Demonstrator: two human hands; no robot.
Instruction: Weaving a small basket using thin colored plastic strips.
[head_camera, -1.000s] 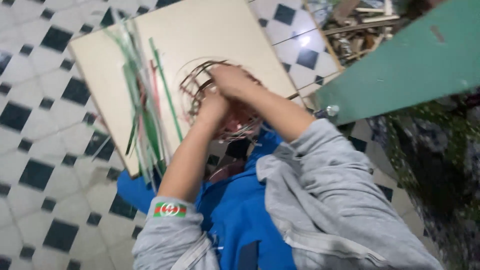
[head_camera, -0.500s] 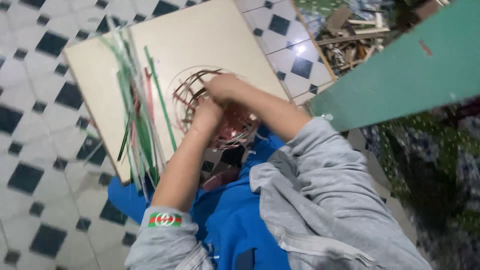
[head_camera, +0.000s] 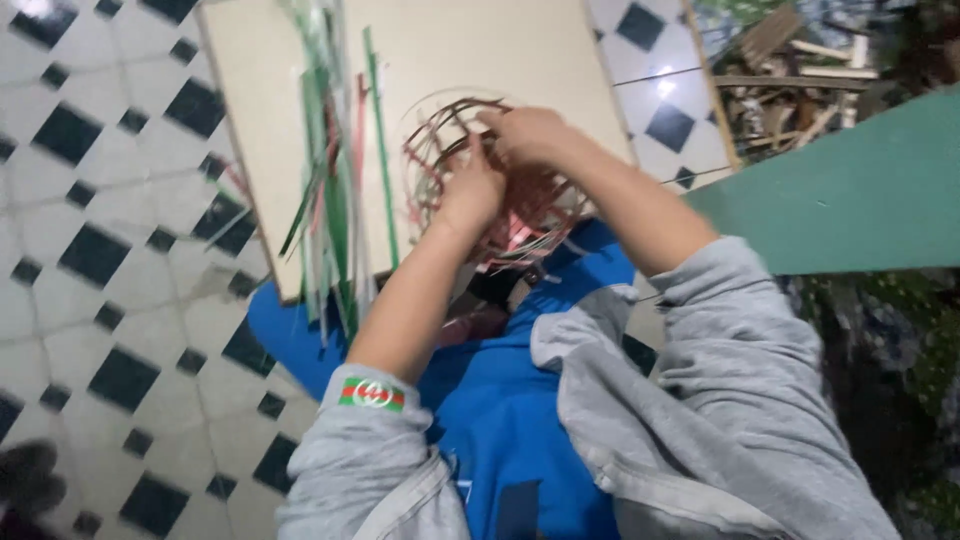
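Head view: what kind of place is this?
Probably a home craft spot on the floor, not a factory. Both hands, left hand and right hand, work a woven strip basket over a pale board on a black-and-white tiled floor, loose strips alongside, scrap wood nearby.

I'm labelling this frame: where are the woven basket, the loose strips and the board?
woven basket (head_camera: 440, 150), head view, left rim.
loose strips (head_camera: 335, 210), head view, middle of bundle.
board (head_camera: 480, 50), head view, bare top.

- I see no packages, signs or screens.
- Only one label: a small green-red-green striped patch (head_camera: 371, 394) on my left sleeve cuff.
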